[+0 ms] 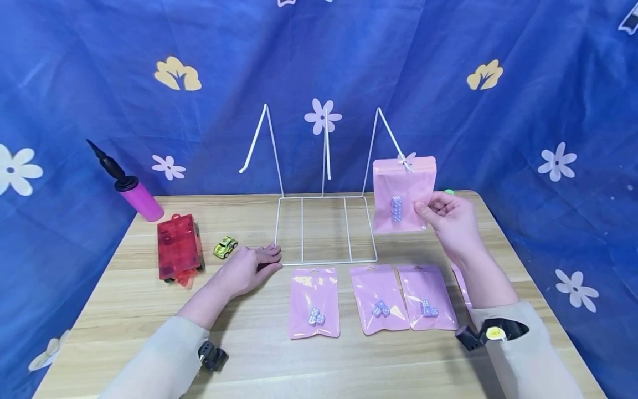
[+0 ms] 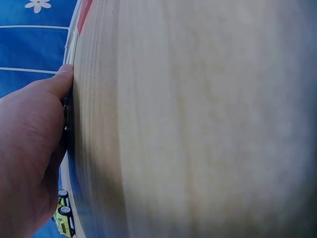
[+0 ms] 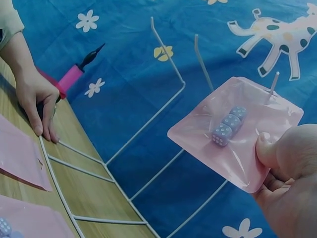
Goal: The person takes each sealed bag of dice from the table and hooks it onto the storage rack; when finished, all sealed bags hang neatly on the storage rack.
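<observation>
My right hand (image 1: 452, 221) pinches the lower right edge of a pink pouch (image 1: 384, 188) with dice in it. The tip of the rack's right hook (image 1: 391, 133) passes through the pouch's top hole, also visible in the right wrist view, where the pouch (image 3: 198, 126) is tilted beside my thumb. My left hand (image 1: 249, 270) rests its fingers on the front left corner of the white wire rack (image 1: 329, 262). In the left wrist view the left hand (image 2: 29, 148) touches the wire at the table.
Three pink pouches with dice (image 1: 305, 288) (image 1: 371, 282) (image 1: 418, 280) lie before the rack; another pouch (image 1: 461, 282) is partly behind the right forearm. At left are a yellow toy car (image 1: 225, 247), a red plastic case (image 1: 175, 249) and a pink pump (image 1: 142, 202).
</observation>
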Demonstrator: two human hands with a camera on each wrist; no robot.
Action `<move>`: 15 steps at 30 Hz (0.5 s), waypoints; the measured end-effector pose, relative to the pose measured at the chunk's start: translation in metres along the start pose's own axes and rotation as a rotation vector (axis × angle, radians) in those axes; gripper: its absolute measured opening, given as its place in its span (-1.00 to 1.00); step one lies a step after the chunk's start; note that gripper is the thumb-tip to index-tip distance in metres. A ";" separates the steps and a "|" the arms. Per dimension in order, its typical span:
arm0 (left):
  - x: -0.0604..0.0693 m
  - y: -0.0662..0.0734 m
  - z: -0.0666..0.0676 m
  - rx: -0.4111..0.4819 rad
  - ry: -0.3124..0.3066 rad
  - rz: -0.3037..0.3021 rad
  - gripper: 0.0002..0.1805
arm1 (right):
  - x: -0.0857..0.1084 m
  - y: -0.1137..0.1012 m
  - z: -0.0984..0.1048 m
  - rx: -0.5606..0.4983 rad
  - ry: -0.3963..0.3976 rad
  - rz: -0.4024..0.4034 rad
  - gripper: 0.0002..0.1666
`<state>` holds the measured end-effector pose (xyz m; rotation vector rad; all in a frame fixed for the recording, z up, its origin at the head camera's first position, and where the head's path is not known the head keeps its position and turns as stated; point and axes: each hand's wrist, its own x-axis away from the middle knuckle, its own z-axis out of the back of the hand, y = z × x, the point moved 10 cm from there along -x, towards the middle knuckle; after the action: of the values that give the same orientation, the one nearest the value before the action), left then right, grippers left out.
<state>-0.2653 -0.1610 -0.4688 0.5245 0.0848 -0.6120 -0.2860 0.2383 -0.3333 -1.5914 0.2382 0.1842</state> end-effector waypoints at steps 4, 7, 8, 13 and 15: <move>0.001 0.001 -0.001 0.000 -0.004 0.002 -0.62 | -0.009 0.006 -0.002 0.002 0.022 -0.005 -0.88; 0.001 0.001 0.000 -0.001 -0.006 0.007 -0.62 | -0.019 0.009 -0.005 -0.001 0.029 -0.002 -0.88; 0.001 0.001 0.000 0.000 -0.007 0.010 -0.62 | -0.022 0.010 -0.006 0.001 0.031 -0.001 -0.89; 0.000 0.001 0.000 0.000 -0.005 0.012 -0.62 | -0.040 0.014 -0.009 0.001 0.058 0.011 -0.86; 0.000 0.001 0.000 0.000 -0.004 0.011 -0.62 | -0.047 0.016 -0.009 -0.004 0.067 0.016 -0.84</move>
<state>-0.2647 -0.1604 -0.4684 0.5233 0.0780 -0.6025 -0.3354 0.2308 -0.3362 -1.6018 0.3026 0.1443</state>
